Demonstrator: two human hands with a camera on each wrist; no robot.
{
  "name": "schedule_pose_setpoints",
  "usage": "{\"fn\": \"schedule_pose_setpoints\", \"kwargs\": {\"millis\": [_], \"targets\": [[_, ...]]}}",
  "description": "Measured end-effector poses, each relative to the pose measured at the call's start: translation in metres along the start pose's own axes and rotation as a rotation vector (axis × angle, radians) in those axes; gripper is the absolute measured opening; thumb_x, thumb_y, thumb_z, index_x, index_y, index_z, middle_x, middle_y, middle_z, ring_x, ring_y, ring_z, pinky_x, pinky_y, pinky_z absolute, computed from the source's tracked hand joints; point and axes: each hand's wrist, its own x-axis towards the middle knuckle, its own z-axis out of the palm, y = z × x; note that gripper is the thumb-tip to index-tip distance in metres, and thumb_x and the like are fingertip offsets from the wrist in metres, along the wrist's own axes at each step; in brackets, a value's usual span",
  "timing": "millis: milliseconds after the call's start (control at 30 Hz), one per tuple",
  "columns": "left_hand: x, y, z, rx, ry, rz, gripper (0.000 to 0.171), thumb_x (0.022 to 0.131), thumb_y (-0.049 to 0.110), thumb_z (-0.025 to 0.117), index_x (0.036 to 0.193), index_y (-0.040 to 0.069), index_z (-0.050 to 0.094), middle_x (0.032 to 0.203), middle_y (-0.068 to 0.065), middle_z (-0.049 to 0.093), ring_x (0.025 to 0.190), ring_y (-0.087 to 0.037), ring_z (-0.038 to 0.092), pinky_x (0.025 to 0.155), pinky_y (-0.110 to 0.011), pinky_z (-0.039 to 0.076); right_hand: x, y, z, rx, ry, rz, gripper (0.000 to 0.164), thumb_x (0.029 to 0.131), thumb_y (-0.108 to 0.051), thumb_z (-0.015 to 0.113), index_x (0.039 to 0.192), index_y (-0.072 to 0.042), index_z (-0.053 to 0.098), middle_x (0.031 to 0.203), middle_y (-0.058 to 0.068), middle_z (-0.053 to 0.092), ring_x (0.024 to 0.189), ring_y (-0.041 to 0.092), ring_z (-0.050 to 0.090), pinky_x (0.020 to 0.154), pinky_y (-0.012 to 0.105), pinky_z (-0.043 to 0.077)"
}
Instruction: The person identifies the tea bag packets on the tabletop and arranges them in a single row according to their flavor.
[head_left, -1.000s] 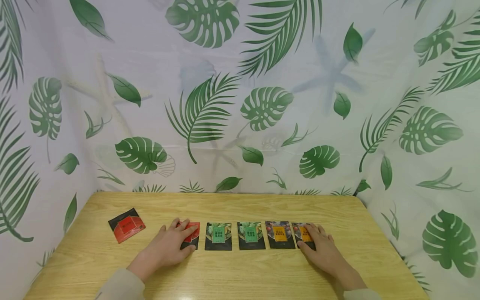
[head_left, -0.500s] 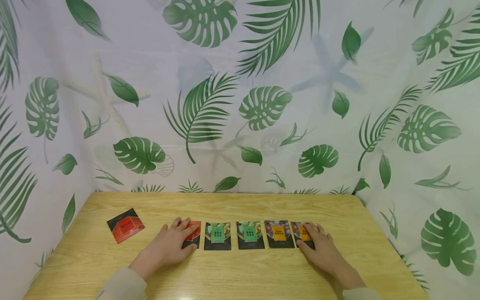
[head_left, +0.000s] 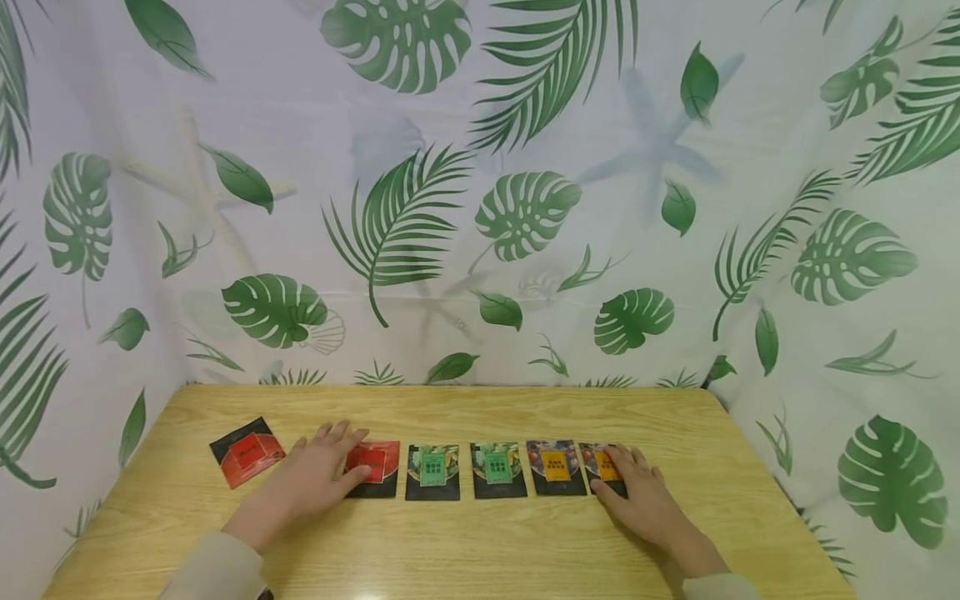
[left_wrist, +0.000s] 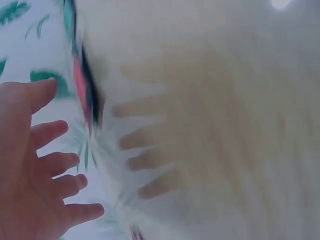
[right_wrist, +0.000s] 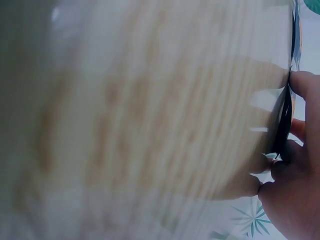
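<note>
Five or so flat printed packets are out of the count here; several lie on the wooden table. My left hand [head_left: 307,475] hovers over the left edge of a red and black packet [head_left: 381,467], fingers spread and relaxed. In the left wrist view that hand [left_wrist: 30,180] shows a gap between its fingers and the tabletop. At the row's right end, my right hand [head_left: 649,502] rests its fingers on an orange-labelled packet [head_left: 591,458], covering its right part. The right wrist view has the thumb [right_wrist: 305,84] at that packet's edge.
Between the hands lie two green-labelled packets [head_left: 432,487] and another orange-labelled packet [head_left: 556,467], side by side. A second red packet [head_left: 242,457] lies tilted at the left. A leaf-print curtain [head_left: 480,333] stands behind the wooden table [head_left: 465,550].
My left hand has lifted and moved left off the red packet in the row, uncovering more of it. The right hand stays in place on its packet.
</note>
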Motion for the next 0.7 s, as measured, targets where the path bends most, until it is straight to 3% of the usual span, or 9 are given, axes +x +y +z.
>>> {"fn": "schedule_pose_setpoints", "kwargs": {"millis": [233,400,567,700], "targets": [[-0.013,-0.047,-0.031,0.057,0.047,-0.087,0.064,0.107,0.042,0.06,0.157,0.005,0.048,0.159,-0.037,0.041,0.144,-0.065,0.037,0.107,-0.083,0.034,0.001,-0.001,-0.001,0.006,-0.007,0.005,0.078,0.108,-0.054,0.051,0.164,-0.003,0.033,0.169,0.033,0.025,0.157,0.059,0.012,0.119,0.083,0.011],[-0.026,-0.075,-0.039,0.092,0.059,-0.117,0.062,0.104,0.037,0.065,0.151,-0.002,0.054,0.148,-0.041,0.051,0.133,-0.064,0.051,0.102,-0.076,0.045,0.001,-0.002,-0.002,0.003,-0.008,0.007,0.078,0.108,-0.054,0.051,0.164,-0.003,0.032,0.169,0.033,0.025,0.157,0.059,0.012,0.119,0.083,0.012],[-0.037,-0.089,-0.041,0.096,0.044,-0.127,0.063,0.104,0.039,0.063,0.147,-0.007,0.055,0.142,-0.041,0.056,0.124,-0.058,0.061,0.1,-0.068,0.052,0.0,-0.003,-0.002,-0.002,-0.02,0.017,0.079,0.108,-0.054,0.051,0.164,-0.001,0.032,0.168,0.034,0.025,0.156,0.06,0.012,0.119,0.083,0.012],[-0.041,-0.091,-0.044,0.118,0.028,-0.155,0.063,0.106,0.04,0.061,0.147,-0.008,0.055,0.135,-0.038,0.063,0.116,-0.055,0.066,0.095,-0.066,0.055,0.0,-0.003,-0.002,-0.021,-0.021,0.018,0.08,0.108,-0.055,0.051,0.164,-0.001,0.032,0.168,0.034,0.026,0.156,0.059,0.013,0.119,0.082,0.014]]}}
